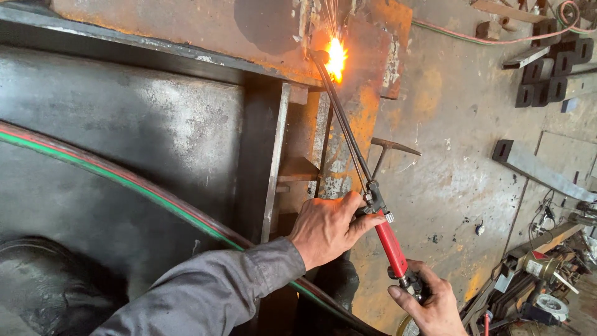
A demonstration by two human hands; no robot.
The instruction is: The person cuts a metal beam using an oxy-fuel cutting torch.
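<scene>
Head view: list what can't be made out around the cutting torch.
- Torch tip: lost in the flame's glare.
- Right hand: cut off by the bottom edge.
- Left hand: fingertips hidden behind the torch.
- Hoses: ends run out of frame.

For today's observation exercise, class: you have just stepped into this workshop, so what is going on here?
A person is working a cutting torch with both bare hands. The left hand grips it near the valves, and the right hand holds the lower end of its red handle. The torch tip burns with a bright flame against a rusty steel plate, throwing sparks. Red and green hoses trail across the dark steel. A chipping hammer lies nearby.
</scene>
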